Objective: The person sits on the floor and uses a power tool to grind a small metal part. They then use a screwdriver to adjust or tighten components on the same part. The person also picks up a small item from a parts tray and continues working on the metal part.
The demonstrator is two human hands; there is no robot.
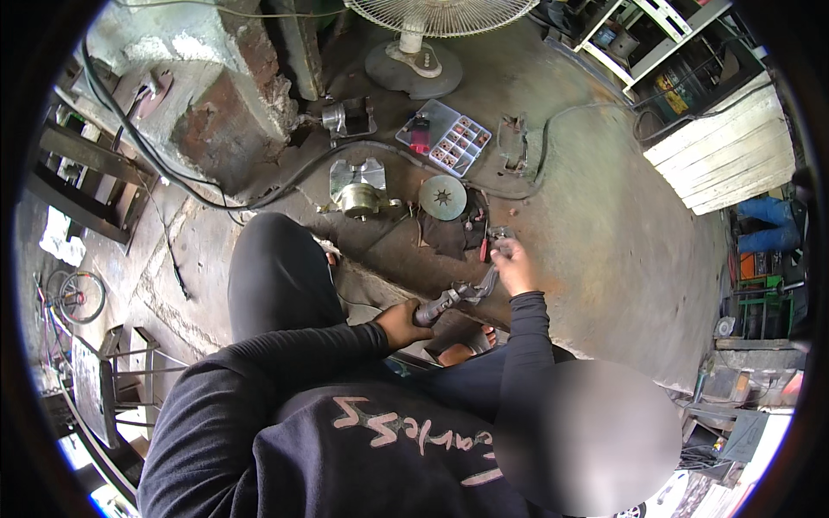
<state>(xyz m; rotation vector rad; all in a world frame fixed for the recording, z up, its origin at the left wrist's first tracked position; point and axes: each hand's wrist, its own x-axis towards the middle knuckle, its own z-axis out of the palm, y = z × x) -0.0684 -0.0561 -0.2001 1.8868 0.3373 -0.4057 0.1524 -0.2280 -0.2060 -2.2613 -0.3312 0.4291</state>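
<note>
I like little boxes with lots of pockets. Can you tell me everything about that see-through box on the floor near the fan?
The clear plastic box lies flat and open on the grey concrete floor, just below the round fan base. It is rectangular, turned at a slant, and split into many small square pockets. Most pockets hold small brownish-copper bits, too tiny to identify. Its left end holds something red and black. No hand touches it; both hands work lower down.

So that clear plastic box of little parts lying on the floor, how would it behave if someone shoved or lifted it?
The clear compartment box lies flat and low, so a push would likely slide it across the concrete floor rather than tip it. Its lid looks open, so tilting it would probably spill the small coppery parts. It seems thin plastic, probably light and somewhat flexible.
</note>
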